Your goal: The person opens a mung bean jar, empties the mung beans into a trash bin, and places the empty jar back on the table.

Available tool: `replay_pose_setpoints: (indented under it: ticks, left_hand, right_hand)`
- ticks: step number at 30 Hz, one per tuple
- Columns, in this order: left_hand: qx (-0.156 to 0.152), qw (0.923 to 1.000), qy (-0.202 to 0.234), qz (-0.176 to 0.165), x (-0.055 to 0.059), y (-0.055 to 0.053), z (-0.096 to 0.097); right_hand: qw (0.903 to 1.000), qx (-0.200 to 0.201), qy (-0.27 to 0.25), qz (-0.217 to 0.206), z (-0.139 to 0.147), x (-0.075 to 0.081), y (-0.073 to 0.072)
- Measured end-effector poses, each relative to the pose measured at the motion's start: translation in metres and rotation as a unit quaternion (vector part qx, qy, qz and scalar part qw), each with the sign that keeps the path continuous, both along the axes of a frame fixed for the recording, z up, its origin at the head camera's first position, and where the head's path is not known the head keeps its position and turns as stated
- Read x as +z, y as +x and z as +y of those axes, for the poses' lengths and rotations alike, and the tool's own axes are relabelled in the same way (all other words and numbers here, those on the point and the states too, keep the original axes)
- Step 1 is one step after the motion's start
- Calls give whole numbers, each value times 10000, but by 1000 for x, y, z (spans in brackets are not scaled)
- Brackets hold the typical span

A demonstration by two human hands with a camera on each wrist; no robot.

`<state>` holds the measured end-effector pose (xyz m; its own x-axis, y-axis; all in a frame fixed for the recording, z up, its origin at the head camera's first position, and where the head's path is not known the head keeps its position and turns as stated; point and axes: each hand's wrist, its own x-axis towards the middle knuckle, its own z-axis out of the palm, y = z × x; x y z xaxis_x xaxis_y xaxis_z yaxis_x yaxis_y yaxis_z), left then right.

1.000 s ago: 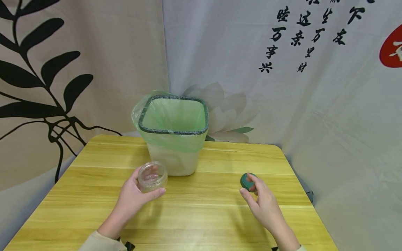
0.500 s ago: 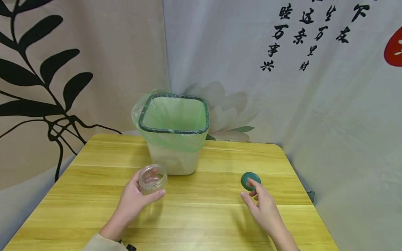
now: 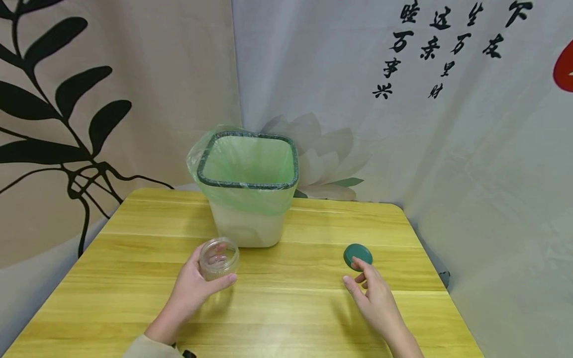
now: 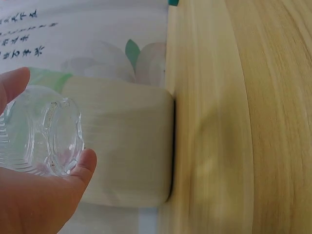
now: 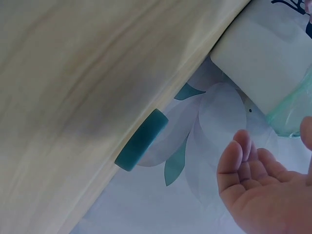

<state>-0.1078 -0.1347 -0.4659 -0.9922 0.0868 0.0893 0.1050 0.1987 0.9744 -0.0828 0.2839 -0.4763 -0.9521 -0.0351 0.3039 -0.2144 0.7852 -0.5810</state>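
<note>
My left hand (image 3: 192, 287) grips a clear ribbed jar (image 3: 219, 261), thumb on one side and fingers round the other, in front of the bin. Its mouth shows without a cover. The left wrist view shows the jar (image 4: 46, 131) up close, with nothing visible inside. A round green lid (image 3: 357, 254) lies on the table at the right; seen from the side in the right wrist view, the lid (image 5: 141, 140) is flat and thick-edged. Just short of it hovers my right hand (image 3: 376, 298), fingers loosely bent and holding nothing, one fingertip overlapping the lid's near edge.
A cream waste bin (image 3: 248, 226) stands behind the jar, lined with a green bag (image 3: 197, 159) under a dark rim band. The wooden table (image 3: 286, 318) has its far edge just behind the bin. Printed cloth (image 3: 492, 139) hangs at the back and right.
My right hand has drawn slightly off the green lid, so more of the lid shows. The left hand keeps its grip on the jar, which sits slightly lower in view.
</note>
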Motion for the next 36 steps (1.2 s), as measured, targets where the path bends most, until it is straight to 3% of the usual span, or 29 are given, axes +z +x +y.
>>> replay_pose_setpoints:
  ticks: [8,21,36]
  left_hand:
    - [-65,10000,45,41,-2,-2,1]
    - [48,9998,76,-167,-5,-3,2]
    - [-87,9985,-450,-295,-13,-6,13]
  right_hand:
    - [9998,-90,-30,-161,1,0,1]
    - [9995,-159,21,-264,5,-1,4]
    - [9980,-205,204,-558,6,2,8]
